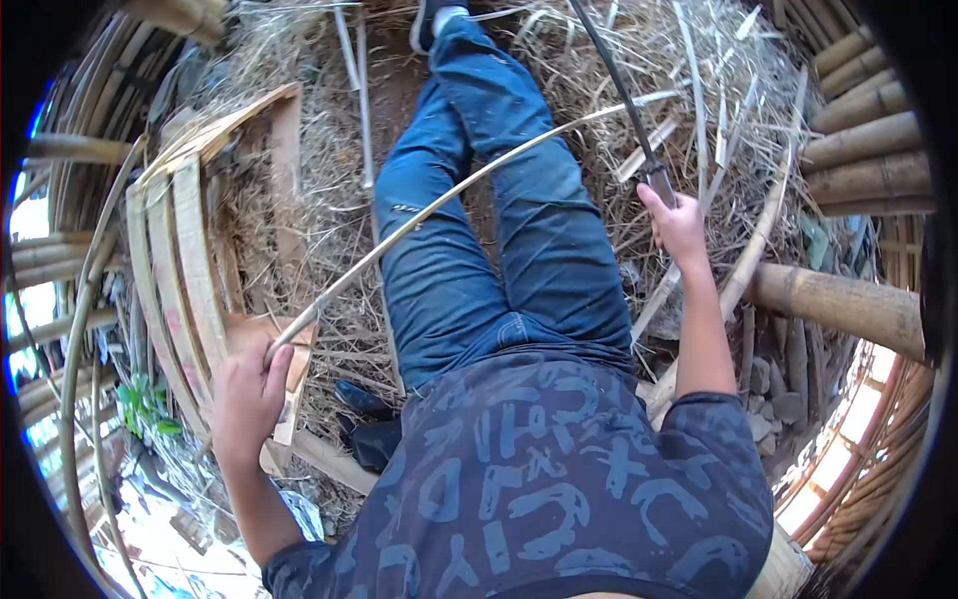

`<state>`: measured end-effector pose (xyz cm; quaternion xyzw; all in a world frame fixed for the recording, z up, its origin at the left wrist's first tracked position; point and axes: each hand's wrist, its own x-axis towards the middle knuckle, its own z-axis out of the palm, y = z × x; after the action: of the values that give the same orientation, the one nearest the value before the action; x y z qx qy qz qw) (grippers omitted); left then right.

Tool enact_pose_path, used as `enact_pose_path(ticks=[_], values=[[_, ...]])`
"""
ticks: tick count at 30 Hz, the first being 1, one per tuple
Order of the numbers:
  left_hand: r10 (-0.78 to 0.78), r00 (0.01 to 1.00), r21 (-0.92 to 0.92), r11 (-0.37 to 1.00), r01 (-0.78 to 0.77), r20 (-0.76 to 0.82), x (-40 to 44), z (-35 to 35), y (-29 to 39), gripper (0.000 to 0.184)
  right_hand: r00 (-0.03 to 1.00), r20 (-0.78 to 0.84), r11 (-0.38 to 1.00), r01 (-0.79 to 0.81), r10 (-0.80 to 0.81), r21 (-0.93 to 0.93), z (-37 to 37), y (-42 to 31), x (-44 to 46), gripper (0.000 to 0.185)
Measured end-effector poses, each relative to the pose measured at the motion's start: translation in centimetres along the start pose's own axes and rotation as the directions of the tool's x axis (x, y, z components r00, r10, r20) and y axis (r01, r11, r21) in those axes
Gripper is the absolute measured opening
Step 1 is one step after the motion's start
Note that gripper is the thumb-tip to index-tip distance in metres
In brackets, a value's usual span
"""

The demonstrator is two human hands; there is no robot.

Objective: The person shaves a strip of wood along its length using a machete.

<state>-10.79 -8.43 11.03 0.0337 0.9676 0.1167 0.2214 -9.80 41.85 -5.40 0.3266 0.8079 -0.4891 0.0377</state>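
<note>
My left hand [249,394] is closed around the near end of a long, thin bamboo strip [439,203]. From there the strip slants up and to the right across my legs, bending slightly, and its far end lies near the blade. My right hand [681,228] grips the handle of a long knife [621,95] with a narrow dark blade. The blade points forward and a little left, crossing the strip's far end in view; whether they touch, I cannot tell. My outstretched legs [489,220] in blue jeans lie beneath the strip.
A slatted wooden crate [172,255] lies to my left. Shavings [319,200] and loose split strips [699,110] cover the ground. A thick bamboo pole [838,307] juts in from the right, beside stacked bamboo [866,140]. Dark footwear [374,439] lies near my left side.
</note>
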Motion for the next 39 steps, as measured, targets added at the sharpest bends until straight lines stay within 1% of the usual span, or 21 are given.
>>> enact_pose_path(ticks=[1,3,4,9,12,17,19,20,22,23,24,26,27,28,29,31,33,35,36,37,39], values=[[-0.016,1.0,-0.005,1.0,0.016,-0.014,-0.3,-0.6,-0.1,0.028,0.998,0.05,0.994,-0.042,0.037,0.101,0.5,-0.7,-1.1,0.045],[0.047,0.987,0.08,0.996,-0.035,-0.157,-1.2,-1.6,-1.0,0.028,0.993,0.114,0.984,-0.046,0.027,0.17,1.5,-2.5,-3.6,0.043],[0.075,0.977,0.053,0.996,-0.065,-0.202,-1.8,-2.1,-1.7,0.028,0.986,0.165,0.969,-0.065,0.025,0.238,1.7,-3.4,-4.8,0.041],[0.075,0.927,0.115,0.993,-0.035,-0.367,-6.5,-5.8,-6.3,0.03,0.984,0.163,0.957,0.021,-0.07,0.29,1.3,-8.4,-9.5,0.04],[0.022,0.905,-0.071,0.996,-0.058,-0.425,-9.7,-6.9,-11.0,0.034,0.977,0.145,0.942,0.104,-0.156,0.318,0.6,-11.0,-11.7,0.04],[-0.052,0.853,-0.272,0.956,-0.107,-0.519,-8.8,-4.5,-10.2,0.033,0.968,0.074,0.878,0.183,-0.24,0.443,-0.2,-13.9,-14.9,0.04],[0.049,0.805,-0.174,0.967,-0.187,-0.591,-6.2,-2.7,-7.9,0.027,0.953,0.042,0.808,0.229,-0.299,0.543,-0.7,-15.1,-16.1,0.039],[-0.032,0.873,-0.302,0.944,-0.134,-0.487,-4.9,-2.0,-7.0,0.024,0.95,0.015,0.8,0.253,-0.311,0.544,-1.2,-15.4,-16.5,0.038],[0.084,0.874,-0.327,0.907,-0.266,-0.478,-1.5,0.9,-5.1,0.022,0.938,-0.024,0.773,0.298,-0.345,0.559,-2.5,-16.4,-17.4,0.037],[0.09,0.898,-0.446,0.844,-0.298,-0.43,-0.4,1.7,-2.7,0.022,0.929,-0.054,0.763,0.332,-0.365,0.554,-3.2,-16.7,-17.8,0.036],[0.162,0.896,-0.433,0.83,-0.351,-0.414,0.5,2.4,-0.6,0.022,0.916,-0.092,0.76,0.376,-0.39,0.53,-4.0,-16.7,-18.0,0.033],[0.258,0.886,-0.572,0.686,-0.449,-0.386,2.5,5.3,2.5,0.022,0.89,-0.185,0.731,0.449,-0.417,0.513,-4.6,-18.1,-19.6,0.032],[0.248,0.94,-0.676,0.654,-0.34,-0.233,2.5,5.7,4.3,0.021,0.866,-0.249,0.712,0.499,-0.434,0.494,-5.1,-18.7,-20.2,0.033],[0.322,0.914,-0.707,0.586,-0.396,-0.245,2.9,6.8,5.6,0.021,0.862,-0.242,0.678,0.502,-0.446,0.537,-5.8,-18.7,-20.6,0.036],[0.384,0.905,-0.746,0.545,-0.383,-0.185,2.8,7.3,6.7,0.02,0.859,-0.261,0.671,0.509,-0.441,0.539,-6.3,-18.4,-20.6,0.036],[0.442,0.894,-0.769,0.546,-0.331,-0.071,2.7,7.7,8.6,0.02,0.835,-0.229,0.59,0.522,-0.5,0.616,-7.3,-17.6,-20.3,0.034],[0.499,0.867,-0.749,0.574,-0.331,0.0,2.8,7.8,9.6,0.018,0.83,-0.239,0.595,0.535,-0.504,0.6,-7.9,-17.5,-19.3,0.031],[0.514,0.854,-0.746,0.599,-0.291,0.079,3.3,8.6,10.1,0.018,0.788,-0.351,0.76,0.599,-0.506,0.251,-8.0,-17.1,-17.7,0.03],[0.531,0.845,-0.698,0.628,-0.345,0.06,3.3,8.6,10.5,0.019,0.803,-0.322,0.804,0.57,-0.501,0.17,-8.5,-16.2,-16.4,0.028],[0.548,0.835,-0.651,0.65,-0.393,0.043,3.2,8.5,11.2,0.019,0.806,-0.334,0.807,0.563,-0.489,0.179,-8.5,-15.5,-15.4,0.028],[0.55,0.834,-0.592,0.689,-0.418,0.05,3.2,8.7,12.3,0.019,0.83,-0.251,0.861,0.508,-0.498,-0.028,-8.0,-14.4,-13.9,0.025]])
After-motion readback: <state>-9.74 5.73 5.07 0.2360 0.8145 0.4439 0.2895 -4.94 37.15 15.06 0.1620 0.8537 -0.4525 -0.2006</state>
